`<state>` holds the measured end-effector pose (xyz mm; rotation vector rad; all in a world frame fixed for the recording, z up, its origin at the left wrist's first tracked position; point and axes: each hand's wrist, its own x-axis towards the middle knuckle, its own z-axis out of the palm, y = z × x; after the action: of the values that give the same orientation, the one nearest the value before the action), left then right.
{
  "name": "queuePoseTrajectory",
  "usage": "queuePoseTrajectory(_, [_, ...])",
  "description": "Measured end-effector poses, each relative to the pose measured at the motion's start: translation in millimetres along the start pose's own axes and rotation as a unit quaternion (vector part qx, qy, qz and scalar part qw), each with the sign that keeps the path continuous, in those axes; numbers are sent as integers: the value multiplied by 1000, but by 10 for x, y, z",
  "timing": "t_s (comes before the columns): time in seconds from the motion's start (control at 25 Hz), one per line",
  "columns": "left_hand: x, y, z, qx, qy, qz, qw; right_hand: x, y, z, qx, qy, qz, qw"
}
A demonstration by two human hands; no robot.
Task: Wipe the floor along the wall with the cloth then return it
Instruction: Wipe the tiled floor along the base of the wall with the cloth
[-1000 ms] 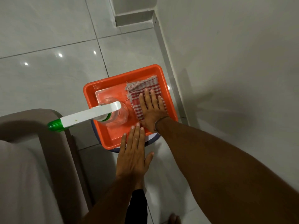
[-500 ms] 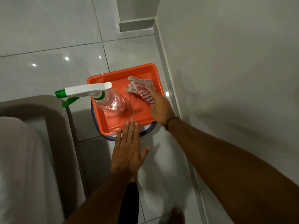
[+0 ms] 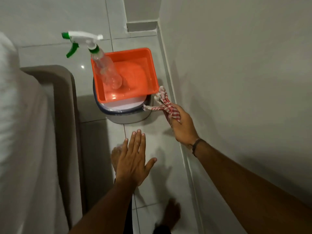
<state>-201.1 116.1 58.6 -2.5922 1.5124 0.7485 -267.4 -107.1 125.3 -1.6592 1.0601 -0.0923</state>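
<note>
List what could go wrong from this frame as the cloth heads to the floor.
The cloth trails loose ends close to the orange tray; a snag could tip the tall spray bottle standing in it. The right hand grips only a bunch, so the cloth may slip. The left hand hovers open.

Clear spray bottle point(image 3: 106, 71) upright in orange tray point(image 3: 152, 65); tray atop white bin point(image 3: 128, 116).
</note>
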Motion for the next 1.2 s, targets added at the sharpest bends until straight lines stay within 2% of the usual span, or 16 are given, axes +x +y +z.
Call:
queuePoseTrajectory(0.2, [-702,291,879,5,-38,-11,999,-540,833,172,24,-41,102,994])
queuePoseTrajectory(0.32, [-778,298,1318,-6,-54,-12,998,-523,1312,287,12,-57,122,991])
queuePoseTrajectory(0.48, [-419,107,2004,-15,-56,-3,998,-37,2049,478,-97,-50,80,991])
queuePoseTrajectory(0.64, [225,-159,2654,-20,-19,-1,1000,442,2781,739,-194,-25,-26,980])
queuePoseTrajectory(0.72, [560,-235,3007,-15,-10,-6,1000,550,3256,943,-253,-21,-53,966])
queuePoseTrajectory(0.8, [814,-265,3354,-24,11,-14,1000,513,3753,1204,-323,-45,-40,945])
queuePoseTrajectory(0.92, [1007,-287,3744,-33,38,-20,999,364,4328,1483,-430,-86,-39,898])
queuePoseTrajectory(1.0, [1044,-332,3930,-38,60,-22,997,294,4546,1557,-459,-76,-78,882])
queuePoseTrajectory(1.2, [1089,-432,4201,-31,114,-8,993,489,4650,1728,-453,17,-145,879])
